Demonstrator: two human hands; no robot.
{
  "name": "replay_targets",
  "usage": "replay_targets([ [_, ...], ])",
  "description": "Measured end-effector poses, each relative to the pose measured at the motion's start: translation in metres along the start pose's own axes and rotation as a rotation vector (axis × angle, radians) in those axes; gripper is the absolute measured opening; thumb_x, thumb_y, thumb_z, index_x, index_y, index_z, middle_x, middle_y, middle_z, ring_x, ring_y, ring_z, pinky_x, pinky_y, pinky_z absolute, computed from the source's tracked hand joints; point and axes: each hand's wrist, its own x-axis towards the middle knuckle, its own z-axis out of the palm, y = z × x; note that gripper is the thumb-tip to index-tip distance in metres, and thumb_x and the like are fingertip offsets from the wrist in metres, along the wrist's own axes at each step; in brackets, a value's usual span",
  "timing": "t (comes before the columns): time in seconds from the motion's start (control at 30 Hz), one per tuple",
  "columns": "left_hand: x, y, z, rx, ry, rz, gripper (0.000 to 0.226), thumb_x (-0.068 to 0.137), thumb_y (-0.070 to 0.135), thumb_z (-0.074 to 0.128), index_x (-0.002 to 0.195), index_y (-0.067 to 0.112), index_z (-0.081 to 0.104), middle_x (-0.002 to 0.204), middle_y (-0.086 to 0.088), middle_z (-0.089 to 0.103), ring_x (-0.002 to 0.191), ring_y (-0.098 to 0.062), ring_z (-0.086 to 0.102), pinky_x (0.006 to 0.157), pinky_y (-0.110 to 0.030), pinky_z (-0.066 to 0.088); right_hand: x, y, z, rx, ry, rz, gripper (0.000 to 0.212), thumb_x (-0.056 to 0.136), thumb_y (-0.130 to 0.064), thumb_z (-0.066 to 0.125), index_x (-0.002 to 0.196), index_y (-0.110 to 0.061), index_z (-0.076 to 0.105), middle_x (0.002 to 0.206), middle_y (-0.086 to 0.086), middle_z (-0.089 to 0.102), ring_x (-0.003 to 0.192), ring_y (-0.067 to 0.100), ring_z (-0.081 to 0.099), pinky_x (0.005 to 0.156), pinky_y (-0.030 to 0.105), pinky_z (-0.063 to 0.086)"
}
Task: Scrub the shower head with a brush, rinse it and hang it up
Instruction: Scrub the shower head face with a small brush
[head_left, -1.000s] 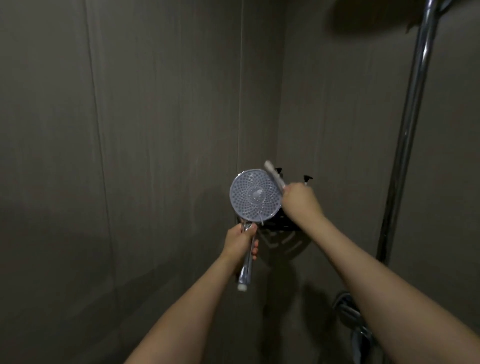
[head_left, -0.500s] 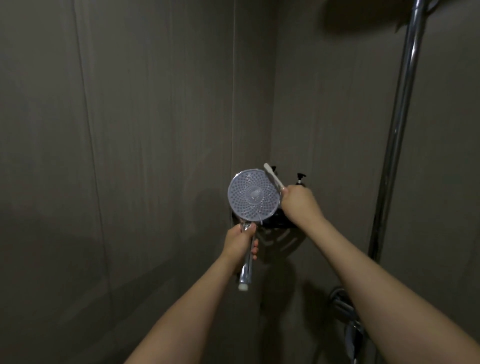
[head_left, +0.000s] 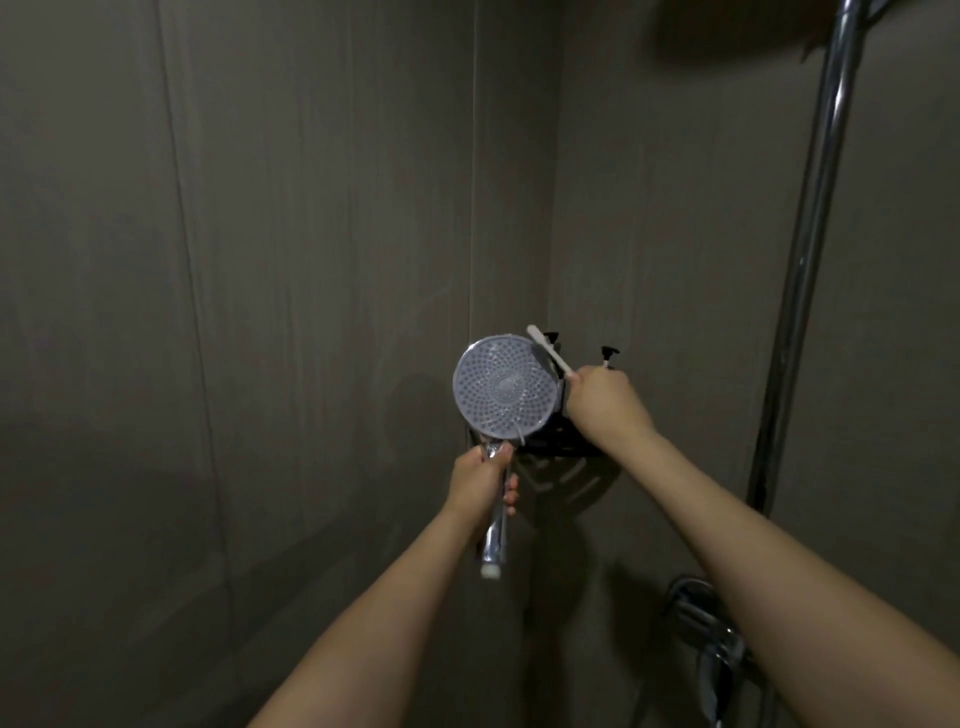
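Nearest the camera, 2 bare forearms rise from the lower edge toward a dim corner of grey wall panels. At about 5 o'clock, low on the right, a chrome mixer valve (head_left: 711, 639) sits partly hidden behind the right forearm. The left hand (head_left: 480, 480) is closed around the chrome handle of the shower head (head_left: 505, 393), the handle's white end poking out below the fist toward 6 o'clock. The round spray face stands upright just above that hand, near the middle of the view, its dotted nozzle plate turned toward the camera. At 3 o'clock from the face, the right hand (head_left: 605, 402) is clenched on a white brush (head_left: 548, 349), whose head lies at the rim's 1 o'clock edge; whether the bristles touch the rim cannot be told. The 2 hands are apart, one on each tool. Behind them a dark corner shelf (head_left: 563, 451) is largely covered by the shower head and right hand, with 2 black pump tops (head_left: 608, 353) showing above the knuckles. At 2 o'clock a chrome riser pipe (head_left: 810, 218) climbs the right wall.
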Motion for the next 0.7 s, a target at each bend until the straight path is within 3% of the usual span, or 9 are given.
replay_targets([
  [0.13, 0.002, 0.0, 0.001, -0.005, 0.005, 0.014, 0.022, 0.095, 0.018, 0.048, 0.074, 0.013, 0.047, 0.051, -0.008, 0.042, 0.032, -0.011, 0.037, 0.036, -0.017, 0.034, -0.023, -0.009, 0.03, -0.025, -0.254, -0.08, 0.022, 0.091, -0.011, 0.042, 0.094, -0.003, 0.062, 0.091, 0.016, 0.062, 0.083, 0.03, 0.06, 0.066, 0.029, 0.041],
  [0.23, 0.005, -0.001, 0.0, -0.016, 0.009, 0.021, 0.021, 0.094, 0.018, 0.049, 0.074, 0.013, 0.05, 0.05, -0.007, 0.043, 0.033, -0.011, 0.038, 0.037, -0.018, 0.034, -0.027, -0.013, 0.035, -0.039, -0.245, -0.141, 0.026, 0.091, -0.015, 0.043, 0.067, -0.012, 0.052, 0.075, 0.007, 0.056, 0.074, 0.026, 0.057, 0.064, 0.029, 0.043],
  [0.3, 0.004, 0.001, 0.001, -0.007, 0.001, 0.017, 0.02, 0.095, 0.018, 0.048, 0.075, 0.013, 0.048, 0.051, -0.008, 0.043, 0.033, -0.011, 0.038, 0.037, -0.017, 0.034, -0.02, -0.008, 0.028, -0.104, -0.219, -0.113, 0.022, 0.089, -0.012, 0.043, 0.072, -0.011, 0.057, 0.08, 0.009, 0.06, 0.075, 0.028, 0.058, 0.065, 0.031, 0.045],
  [0.4, 0.003, 0.002, 0.0, 0.017, 0.005, 0.014, 0.025, 0.095, 0.018, 0.048, 0.071, 0.013, 0.043, 0.051, -0.008, 0.042, 0.032, -0.012, 0.037, 0.036, -0.017, 0.034, -0.004, 0.012, 0.009, -0.064, -0.037, 0.03, 0.027, 0.091, -0.009, 0.039, 0.102, -0.001, 0.063, 0.102, 0.019, 0.065, 0.088, 0.032, 0.062, 0.066, 0.029, 0.041],
  [0.5, 0.003, 0.005, -0.001, 0.012, 0.006, 0.023, 0.025, 0.095, 0.018, 0.047, 0.071, 0.013, 0.042, 0.052, -0.009, 0.041, 0.032, -0.011, 0.037, 0.036, -0.017, 0.034, -0.001, 0.016, -0.002, -0.004, 0.024, 0.023, 0.035, 0.099, -0.014, 0.034, 0.101, 0.007, 0.061, 0.106, 0.024, 0.064, 0.085, 0.032, 0.059, 0.063, 0.028, 0.034],
  [0.6, 0.003, 0.008, 0.001, 0.011, -0.001, 0.038, 0.022, 0.095, 0.018, 0.048, 0.074, 0.013, 0.046, 0.053, -0.008, 0.043, 0.033, -0.011, 0.038, 0.036, -0.018, 0.035, -0.016, 0.008, 0.009, -0.014, -0.168, -0.003, 0.029, 0.096, -0.011, 0.037, 0.103, 0.002, 0.062, 0.107, 0.021, 0.064, 0.095, 0.034, 0.059, 0.068, 0.028, 0.038],
  [0.7, 0.004, 0.009, 0.003, 0.014, 0.002, 0.046, 0.018, 0.095, 0.018, 0.048, 0.078, 0.012, 0.049, 0.053, -0.008, 0.044, 0.034, -0.011, 0.039, 0.036, -0.019, 0.035, -0.029, -0.001, 0.025, -0.011, -0.277, -0.104, 0.031, 0.098, -0.019, 0.038, 0.074, -0.009, 0.056, 0.084, 0.013, 0.062, 0.076, 0.025, 0.051, 0.059, 0.027, 0.035],
])
